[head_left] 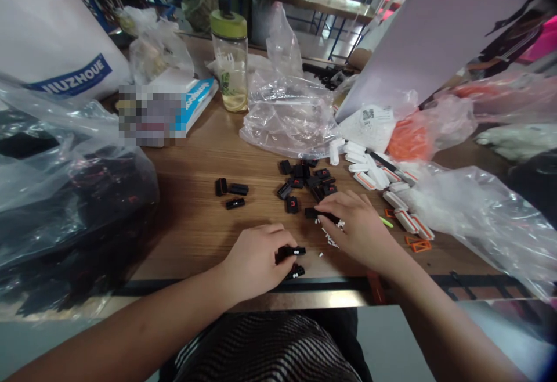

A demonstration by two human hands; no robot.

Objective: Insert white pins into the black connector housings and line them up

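Observation:
My left hand [260, 257] is closed round a black connector [296, 251] with two white dots on its end, low over the table's front edge. Just below it lies another black connector [296, 273], also with white dots. The fingers of my right hand [350, 219] pinch a black block [311, 213] on the tabletop. Small white pins [331, 239] are scattered under and beside that hand. Beyond both hands is a pile of black connectors [298, 171], some with red-orange marks. Three black pieces [238, 189] lie apart to the left.
White housings [369, 172], orange frames [420, 246] and plastic bags [470, 208] lie to the right. A large bag of black parts [78, 208] fills the left. At the back stand a green-lidded bottle [230, 62] and clear bags [289, 115]. A person's arm shows at far right.

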